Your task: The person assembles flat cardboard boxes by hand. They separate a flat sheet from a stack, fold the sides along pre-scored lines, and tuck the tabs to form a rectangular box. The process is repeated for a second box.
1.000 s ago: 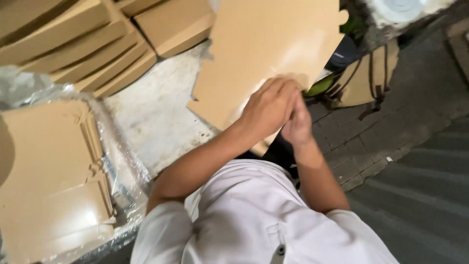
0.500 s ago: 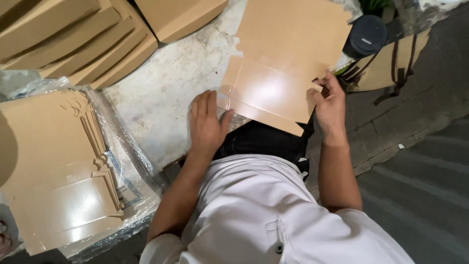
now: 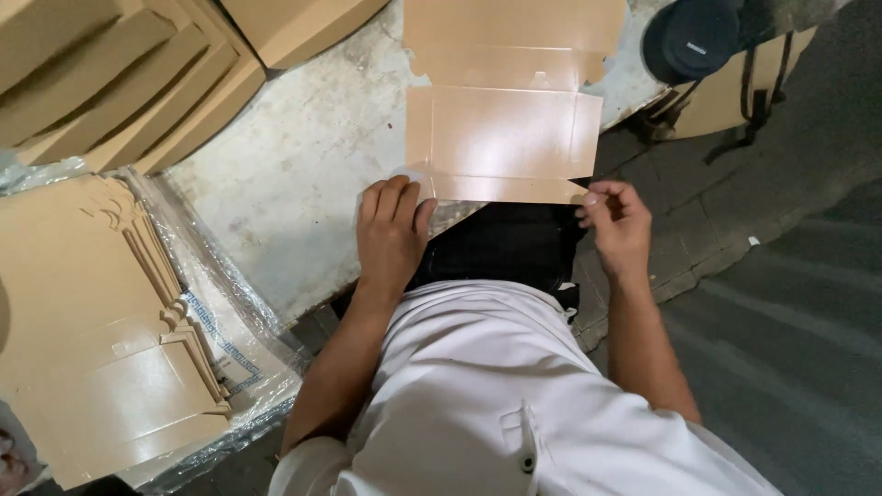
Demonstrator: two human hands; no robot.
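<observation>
— So where does the cardboard sheet (image 3: 503, 101) sit at this point?

— Flat on the pale worktop (image 3: 303, 156), straight ahead of the person, with its near edge hanging just past the table's rim above the lap. The creases and side tabs are visible on its upper face.

— And the hands?

— The left hand (image 3: 393, 234) rests at the near left corner, fingers together and laid flat, fingertips touching or pressing the edge; whether the thumb is tucked under the sheet cannot be told. The right hand (image 3: 617, 225) is at the near right corner, thumb and forefinger closed together in a pinch on the pointed tip of the flap.

— What would make the fold go well?

— Probably keeping both corners level, so the near flap bends along its scored line rather than beside it. The left palm looks well placed to pin the panel while the right lifts. A skewed pull could tear the small tab.

— Anything close by?

— A stack of flat blanks (image 3: 101, 349) in clear wrap lies to the left, folded boxes (image 3: 119, 73) beyond, and a dark cap (image 3: 694, 39) at the far right.
</observation>
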